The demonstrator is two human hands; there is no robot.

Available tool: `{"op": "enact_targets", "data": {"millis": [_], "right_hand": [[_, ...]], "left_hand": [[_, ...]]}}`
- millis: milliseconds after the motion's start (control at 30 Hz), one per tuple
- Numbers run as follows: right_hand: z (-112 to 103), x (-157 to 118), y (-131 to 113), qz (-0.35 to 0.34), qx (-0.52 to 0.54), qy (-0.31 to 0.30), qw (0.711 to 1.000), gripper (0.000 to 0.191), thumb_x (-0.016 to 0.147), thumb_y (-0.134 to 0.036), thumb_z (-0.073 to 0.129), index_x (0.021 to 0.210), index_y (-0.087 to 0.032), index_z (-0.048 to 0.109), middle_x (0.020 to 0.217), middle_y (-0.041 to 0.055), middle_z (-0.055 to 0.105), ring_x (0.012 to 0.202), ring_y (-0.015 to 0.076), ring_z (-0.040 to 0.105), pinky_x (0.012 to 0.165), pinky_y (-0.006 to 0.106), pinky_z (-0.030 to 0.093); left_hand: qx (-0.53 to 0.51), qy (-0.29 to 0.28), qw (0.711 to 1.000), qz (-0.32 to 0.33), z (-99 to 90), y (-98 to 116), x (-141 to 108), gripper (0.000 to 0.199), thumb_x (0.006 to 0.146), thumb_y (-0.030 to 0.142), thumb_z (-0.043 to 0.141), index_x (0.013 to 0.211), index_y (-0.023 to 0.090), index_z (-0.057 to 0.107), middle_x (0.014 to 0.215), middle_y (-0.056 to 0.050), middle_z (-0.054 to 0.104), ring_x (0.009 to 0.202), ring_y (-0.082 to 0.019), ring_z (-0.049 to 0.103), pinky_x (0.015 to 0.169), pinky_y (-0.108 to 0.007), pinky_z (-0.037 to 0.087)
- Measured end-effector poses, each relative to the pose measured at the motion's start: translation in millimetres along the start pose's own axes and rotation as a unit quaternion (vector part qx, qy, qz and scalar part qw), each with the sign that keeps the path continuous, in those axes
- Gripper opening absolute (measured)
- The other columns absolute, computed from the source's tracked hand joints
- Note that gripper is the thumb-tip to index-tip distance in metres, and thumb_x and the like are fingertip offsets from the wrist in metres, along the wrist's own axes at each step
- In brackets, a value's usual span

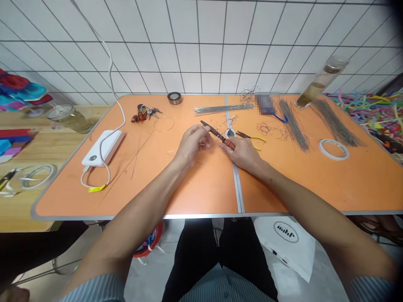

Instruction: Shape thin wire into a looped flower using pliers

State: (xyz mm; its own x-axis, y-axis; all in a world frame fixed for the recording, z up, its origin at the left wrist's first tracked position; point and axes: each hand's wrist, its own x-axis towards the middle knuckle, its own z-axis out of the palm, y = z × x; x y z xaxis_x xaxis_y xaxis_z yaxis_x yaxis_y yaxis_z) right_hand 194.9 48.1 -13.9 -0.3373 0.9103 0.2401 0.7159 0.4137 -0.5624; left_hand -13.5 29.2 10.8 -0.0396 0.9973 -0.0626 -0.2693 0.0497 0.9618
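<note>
My right hand (244, 153) is closed around the red-brown handle of a slim dark tool (215, 132), which looks like long-nosed pliers. Its dark end points up and left toward my left hand (193, 144). The fingers of that hand are curled together by the tool's tip; whatever they pinch is too thin to make out. Just past my right hand lie yellow-handled pliers (252, 136) and a small white roll (229, 133). A bundle of straight metal wires (223, 109) rests beyond both hands, with thin bent wires (231, 121) nearer.
On the orange table (201, 188) are a white power bank (102, 149) with a cable, keys (151, 112), black tape (174, 98), a white tape ring (333, 149) and wire bundles (294, 126). A glass bottle (317, 86) stands back right, by the tiled wall.
</note>
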Motion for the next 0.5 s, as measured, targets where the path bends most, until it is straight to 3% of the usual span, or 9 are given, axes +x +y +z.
{"op": "enact_targets", "data": {"millis": [133,233,300,367,433,500], "right_hand": [[0.6,0.2,4.4,0.003,0.032,0.022,0.999,0.042,0.102,-0.055,0.065,0.076,-0.022,0.061,0.071,0.0011,0.063,0.068,0.0170,0.053,0.066,0.031,0.034],[-1.2,-2.7,-0.4,0.016,0.083,0.037,0.996,0.049,0.101,-0.060,0.063,0.071,-0.022,0.055,0.065,-0.0019,0.053,0.064,0.0148,0.047,0.063,0.031,0.031],[-3.3,-7.1,-11.7,0.025,0.159,0.025,0.987,0.052,0.101,-0.065,0.061,0.075,-0.021,0.059,0.064,-0.0026,0.053,0.063,0.0144,0.049,0.061,0.030,0.031],[-4.8,-12.3,-27.8,0.023,0.257,-0.003,0.966,0.056,0.097,-0.074,0.063,0.085,-0.019,0.067,0.069,-0.0015,0.060,0.067,0.0153,0.054,0.062,0.028,0.035],[-4.9,-17.0,-44.2,0.013,0.316,-0.033,0.948,0.066,0.092,-0.084,0.063,0.078,-0.019,0.063,0.068,-0.0006,0.061,0.066,0.0148,0.055,0.061,0.028,0.037],[-2.9,-20.2,-56.3,0.007,0.340,-0.060,0.938,0.074,0.090,-0.091,0.057,0.070,-0.020,0.058,0.062,0.0002,0.060,0.061,0.0144,0.056,0.060,0.028,0.039]], "left_hand": [[-0.044,0.037,0.998,-0.021,0.8,-6.3,1.9,0.017,0.079,0.032,0.061,0.084,0.017,0.067,0.072,-0.002,0.066,0.053,-0.012,0.058,0.055,-0.024,0.049],[-0.057,0.046,0.995,-0.071,4.5,-13.4,2.5,0.010,0.074,0.021,0.058,0.079,0.016,0.066,0.068,-0.003,0.065,0.052,-0.012,0.059,0.054,-0.023,0.049],[-0.071,0.041,0.990,-0.112,10.5,-19.5,0.4,0.009,0.074,0.017,0.058,0.078,0.015,0.066,0.069,-0.005,0.067,0.055,-0.014,0.062,0.059,-0.025,0.055],[-0.111,0.020,0.986,-0.124,18.5,-25.8,-4.0,0.010,0.080,0.018,0.058,0.077,0.014,0.067,0.072,-0.007,0.071,0.061,-0.015,0.067,0.062,-0.025,0.057],[-0.161,-0.031,0.978,-0.129,26.5,-31.8,-9.9,0.012,0.086,0.022,0.059,0.077,0.016,0.066,0.069,-0.006,0.070,0.056,-0.015,0.065,0.053,-0.023,0.051],[-0.192,-0.053,0.967,-0.158,32.9,-37.3,-15.4,0.023,0.090,0.032,0.062,0.071,0.020,0.060,0.055,-0.001,0.058,0.043,-0.015,0.055,0.045,-0.025,0.045]]}}
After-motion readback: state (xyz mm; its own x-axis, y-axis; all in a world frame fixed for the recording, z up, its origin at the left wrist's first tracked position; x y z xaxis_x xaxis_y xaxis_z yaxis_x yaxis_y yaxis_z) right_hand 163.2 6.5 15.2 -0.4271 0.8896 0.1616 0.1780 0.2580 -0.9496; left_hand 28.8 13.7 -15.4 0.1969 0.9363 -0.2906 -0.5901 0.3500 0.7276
